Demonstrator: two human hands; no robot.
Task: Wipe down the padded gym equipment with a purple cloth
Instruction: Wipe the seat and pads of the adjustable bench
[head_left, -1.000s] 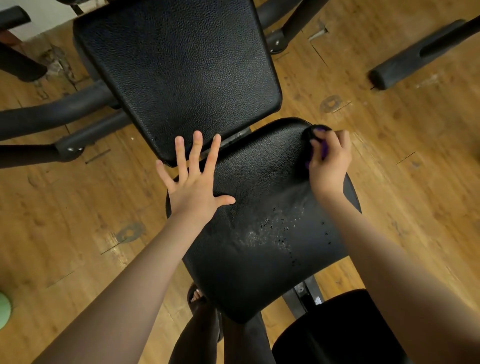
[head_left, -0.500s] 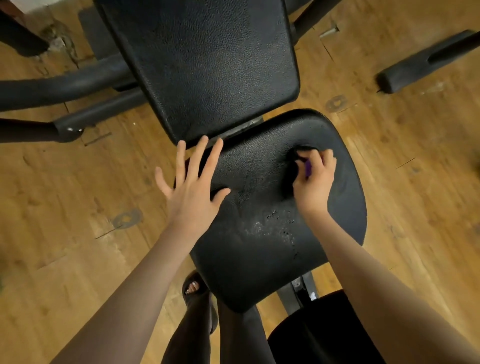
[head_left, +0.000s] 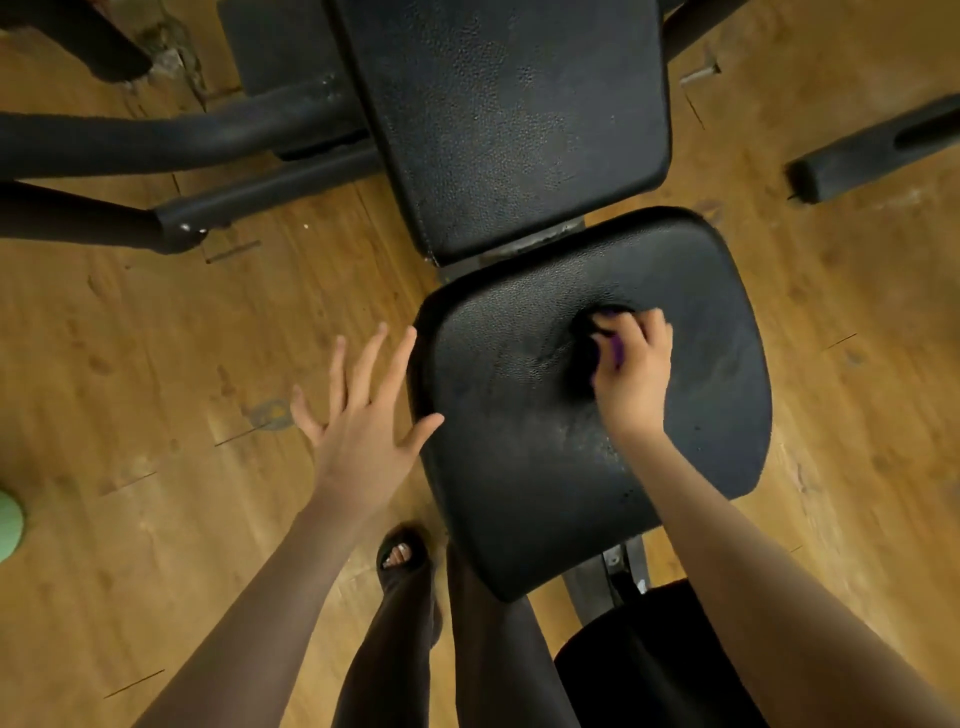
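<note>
Right hand (head_left: 631, 371) slid inward gripping purple cloth (head_left: 617, 352), left hand (head_left: 363, 415) spread beside seat pad (head_left: 519, 467)

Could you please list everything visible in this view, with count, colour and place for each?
seat pad: one, black, centre, under the right hand
back pad: one, black, top centre, beyond the seat pad
purple cloth: one, purple, bunched in the right hand on the seat pad, mostly hidden
frame tubes: several, black, upper left
foam roller bar: one, black, upper right
green object: one, pale green, left edge, cut off
wooden floor: one, brown, all around
legs: two, dark clothing, bottom centre
left hand: one, fingers spread, at the seat pad's left edge
right hand: one, gripping the cloth
</note>
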